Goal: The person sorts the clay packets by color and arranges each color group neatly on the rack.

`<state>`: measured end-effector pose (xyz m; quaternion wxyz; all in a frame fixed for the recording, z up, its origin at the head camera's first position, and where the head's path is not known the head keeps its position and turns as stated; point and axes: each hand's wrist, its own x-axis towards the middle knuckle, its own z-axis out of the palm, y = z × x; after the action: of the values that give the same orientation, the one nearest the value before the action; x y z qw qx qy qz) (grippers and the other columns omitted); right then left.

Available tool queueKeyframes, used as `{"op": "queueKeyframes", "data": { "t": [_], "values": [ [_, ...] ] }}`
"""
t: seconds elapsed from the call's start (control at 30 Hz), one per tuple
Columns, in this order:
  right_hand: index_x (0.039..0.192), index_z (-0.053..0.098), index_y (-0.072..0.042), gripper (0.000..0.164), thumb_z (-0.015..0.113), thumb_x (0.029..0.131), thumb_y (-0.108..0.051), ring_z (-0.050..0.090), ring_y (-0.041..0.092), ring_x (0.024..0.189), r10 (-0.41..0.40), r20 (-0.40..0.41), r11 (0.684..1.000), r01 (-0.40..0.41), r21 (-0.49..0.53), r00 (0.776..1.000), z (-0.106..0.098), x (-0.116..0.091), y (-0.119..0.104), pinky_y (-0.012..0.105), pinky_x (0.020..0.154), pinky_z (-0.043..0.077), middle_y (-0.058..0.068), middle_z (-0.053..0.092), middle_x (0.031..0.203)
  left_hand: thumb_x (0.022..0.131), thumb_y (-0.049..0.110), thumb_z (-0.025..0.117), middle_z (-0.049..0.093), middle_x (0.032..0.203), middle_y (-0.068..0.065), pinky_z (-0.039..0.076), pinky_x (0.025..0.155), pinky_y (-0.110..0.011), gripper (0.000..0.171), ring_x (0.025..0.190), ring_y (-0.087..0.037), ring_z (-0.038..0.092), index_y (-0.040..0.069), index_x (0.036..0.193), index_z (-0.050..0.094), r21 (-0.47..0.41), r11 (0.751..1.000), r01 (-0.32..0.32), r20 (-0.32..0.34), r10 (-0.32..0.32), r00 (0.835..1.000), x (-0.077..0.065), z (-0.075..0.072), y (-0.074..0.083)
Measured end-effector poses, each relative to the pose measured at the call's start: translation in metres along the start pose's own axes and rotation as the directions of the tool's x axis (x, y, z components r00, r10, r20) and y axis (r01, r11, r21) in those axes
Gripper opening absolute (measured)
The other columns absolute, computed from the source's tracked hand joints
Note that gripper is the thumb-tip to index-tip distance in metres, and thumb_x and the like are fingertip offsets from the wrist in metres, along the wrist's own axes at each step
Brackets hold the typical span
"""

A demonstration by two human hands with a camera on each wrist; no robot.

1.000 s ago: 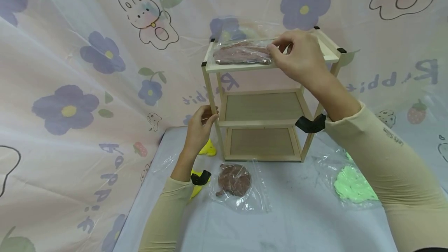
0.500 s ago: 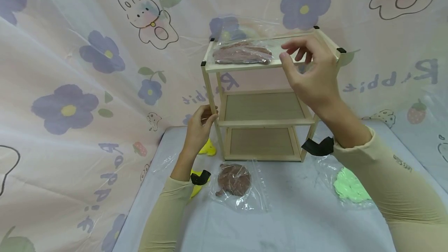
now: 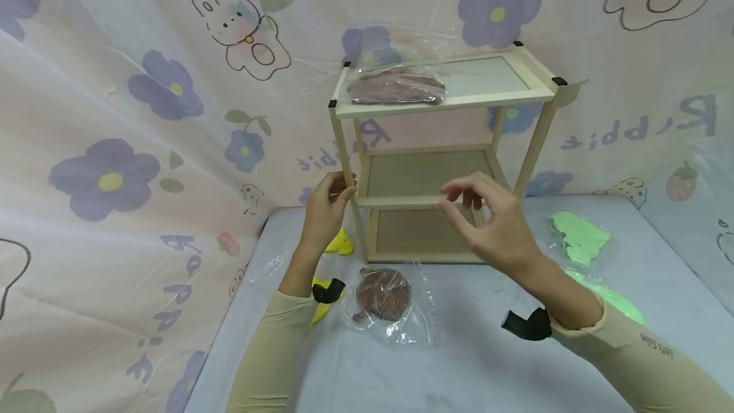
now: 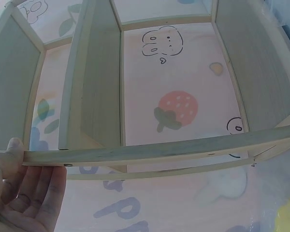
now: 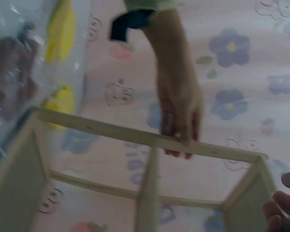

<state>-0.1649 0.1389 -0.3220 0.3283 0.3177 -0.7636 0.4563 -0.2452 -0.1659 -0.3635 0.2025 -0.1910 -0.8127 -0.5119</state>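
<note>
A three-tier wooden shelf (image 3: pixel 447 201) with black corner caps stands at the back of the table. My left hand (image 3: pixel 327 209) grips its front left post, beside the middle tier. The left wrist view shows the thumb on one side of the post (image 4: pixel 159 153) and the fingers curled beneath. In front of the middle tier hovers my right hand (image 3: pixel 496 225), its fingers loosely bent, thumb and forefinger apart, nothing between them. On the left part of the top tier lies a clear plastic bag (image 3: pixel 395 86) with a flat brown piece inside.
Another clear bag (image 3: pixel 384 295) holding a brown piece lies before the shelf. Yellow pieces (image 3: pixel 341 242) sit near my left forearm. Light green pieces (image 3: pixel 580 236) in clear wrapping lie to the right. A printed curtain (image 3: pixel 172 164) hangs behind and to the left.
My right hand has let go of the bag on the top tier, drawn back to the right, then come down in front of the middle tier. My left hand stays on the post.
</note>
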Motion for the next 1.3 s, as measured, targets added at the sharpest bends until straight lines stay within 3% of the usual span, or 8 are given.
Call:
{"op": "queueKeyframes", "data": {
  "t": [0.17,0.37,0.5,0.77,0.93,1.07,1.3],
  "values": [
    [0.113,0.074,-0.01,0.025,0.083,0.092,0.0,0.051,0.012,0.081,0.089,0.118,0.995,-0.085,-0.044,0.989,0.017,-0.035,0.013,0.021,0.07,0.043,-0.008,0.066,0.096,0.107,0.02,0.068,0.073,0.123,-0.012,0.058,0.108,-0.043,0.032,0.116,-0.028,0.071,0.004,0.135,0.065,-0.003,1.0,0.003,0.006,-0.003,1.0,-0.001,0.0,0.0],
    [0.114,0.073,-0.017,0.026,0.085,0.093,-0.008,0.054,0.011,0.084,0.176,0.242,0.984,-0.167,-0.057,0.954,0.039,-0.065,0.019,0.024,0.07,0.049,-0.011,0.066,0.098,0.107,0.02,0.068,0.073,0.123,-0.012,0.058,0.108,-0.044,0.032,0.117,-0.029,0.07,0.005,0.135,0.066,0.006,1.0,0.008,0.003,-0.008,1.0,-0.001,-0.001,0.001],
    [0.114,0.074,-0.018,0.026,0.085,0.093,-0.009,0.054,0.009,0.085,0.225,0.339,0.974,-0.224,-0.042,0.914,0.058,-0.081,0.022,0.024,0.071,0.051,-0.007,0.067,0.1,0.107,0.019,0.068,0.073,0.123,-0.012,0.058,0.108,-0.045,0.031,0.117,-0.029,0.07,0.005,0.135,0.066,0.008,1.0,0.006,0.004,-0.006,1.0,0.0,-0.001,0.002],
    [0.114,0.074,-0.012,0.021,0.084,0.095,-0.01,0.059,0.021,0.087,0.276,0.51,0.951,-0.307,-0.025,0.814,0.09,-0.103,0.029,0.035,0.074,0.055,-0.007,0.067,0.101,0.107,0.02,0.068,0.073,0.124,-0.012,0.057,0.108,-0.045,0.031,0.117,-0.028,0.07,0.005,0.135,0.066,0.003,1.0,0.017,0.006,-0.017,1.0,0.0,0.0,0.001],
    [0.11,0.074,-0.01,0.018,0.084,0.094,-0.007,0.06,0.022,0.084,0.284,0.557,0.941,-0.34,-0.003,0.781,0.106,-0.112,0.038,0.034,0.072,0.056,-0.01,0.064,0.093,0.107,0.02,0.068,0.073,0.123,-0.011,0.057,0.108,-0.047,0.031,0.118,-0.029,0.07,0.006,0.135,0.066,0.01,1.0,0.024,0.0,-0.024,1.0,-0.001,-0.001,0.002],
    [0.109,0.074,-0.007,0.02,0.085,0.094,-0.01,0.06,0.015,0.083,0.298,0.598,0.934,-0.358,-0.02,0.744,0.114,-0.114,0.042,0.029,0.072,0.057,-0.009,0.063,0.092,0.107,0.019,0.068,0.073,0.123,-0.012,0.058,0.107,-0.047,0.031,0.118,-0.03,0.07,0.006,0.135,0.066,0.013,1.0,0.021,-0.001,-0.021,1.0,-0.001,0.0,0.003],
    [0.11,0.074,-0.004,0.027,0.088,0.091,-0.017,0.058,0.014,0.084,0.305,0.662,0.93,-0.365,-0.051,0.685,0.121,-0.114,0.046,0.025,0.071,0.053,0.002,0.067,0.094,0.107,0.018,0.069,0.073,0.123,-0.012,0.058,0.107,-0.047,0.031,0.117,-0.03,0.07,0.005,0.135,0.066,0.012,1.0,0.024,0.0,-0.024,1.0,0.0,0.0,0.003]
  ]
}}
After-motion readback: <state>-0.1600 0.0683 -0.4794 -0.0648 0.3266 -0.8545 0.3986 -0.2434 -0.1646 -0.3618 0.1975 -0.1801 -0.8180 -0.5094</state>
